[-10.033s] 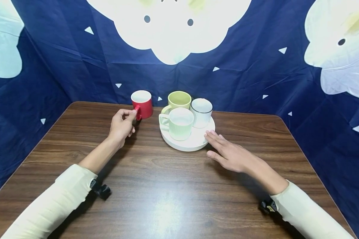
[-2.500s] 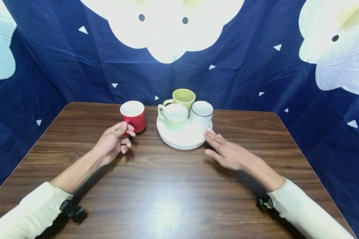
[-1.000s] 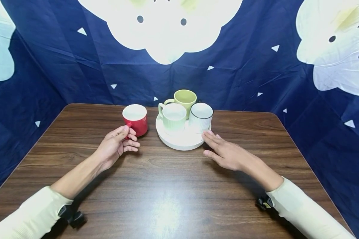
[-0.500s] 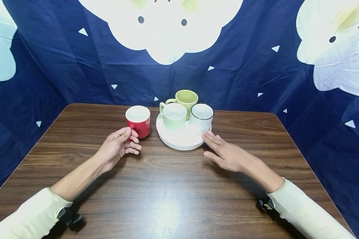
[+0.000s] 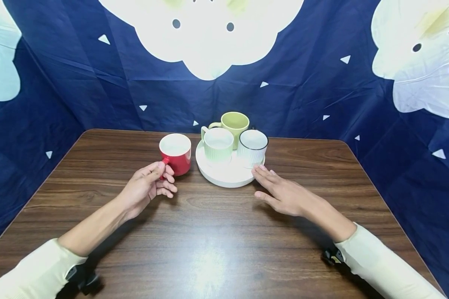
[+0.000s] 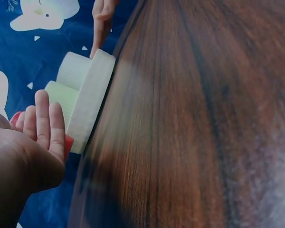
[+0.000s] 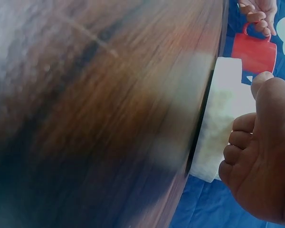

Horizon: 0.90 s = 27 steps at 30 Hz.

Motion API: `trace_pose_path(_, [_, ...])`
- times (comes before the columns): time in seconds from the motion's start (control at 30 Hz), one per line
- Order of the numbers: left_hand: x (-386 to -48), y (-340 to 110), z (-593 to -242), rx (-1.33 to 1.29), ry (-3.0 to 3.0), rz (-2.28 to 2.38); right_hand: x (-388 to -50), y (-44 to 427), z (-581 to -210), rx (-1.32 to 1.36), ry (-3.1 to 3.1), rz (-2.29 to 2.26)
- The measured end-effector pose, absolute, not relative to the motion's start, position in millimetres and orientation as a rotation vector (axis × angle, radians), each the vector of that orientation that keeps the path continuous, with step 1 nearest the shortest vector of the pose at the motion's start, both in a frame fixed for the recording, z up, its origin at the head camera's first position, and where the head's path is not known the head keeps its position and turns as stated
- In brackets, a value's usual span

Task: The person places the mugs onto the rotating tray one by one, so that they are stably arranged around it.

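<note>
My left hand (image 5: 146, 189) pinches the handle of a red mug (image 5: 181, 164) with a white inside, its other fingers loosely extended. The mug stands upright just left of a round white tray (image 5: 224, 180); in the right wrist view the red mug (image 7: 252, 53) appears raised off the table. On the tray are a ribbed pale green mug (image 5: 217, 151), an olive green mug (image 5: 239, 133) behind it, and a ribbed white cup (image 5: 251, 155) with a dark rim. My right hand (image 5: 288, 195) lies with straight fingers, its fingertips at the tray's right rim.
All this is on a brown wood-grain table (image 5: 209, 232). A dark blue cloth (image 5: 299, 99) with white cloud figures hangs close behind the table's far edge and along both sides. The tray's front part is bare.
Over ten seconds the red mug has come nearer, lately moving right towards the tray. The pale green mug has shifted back and left, the olive one right. My right hand has barely moved.
</note>
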<state>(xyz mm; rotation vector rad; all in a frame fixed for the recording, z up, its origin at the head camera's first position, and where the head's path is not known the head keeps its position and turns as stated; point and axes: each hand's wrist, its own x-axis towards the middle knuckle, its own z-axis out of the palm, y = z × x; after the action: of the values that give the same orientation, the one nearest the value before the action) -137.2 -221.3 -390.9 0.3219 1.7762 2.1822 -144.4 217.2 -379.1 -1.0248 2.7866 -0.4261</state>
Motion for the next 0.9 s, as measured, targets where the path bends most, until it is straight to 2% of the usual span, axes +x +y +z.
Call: trace_pose_path(0.9, [-124, -207, -382, 0.346, 1.774, 2.133, -139, 220, -375, -1.033, 2.761, -0.455])
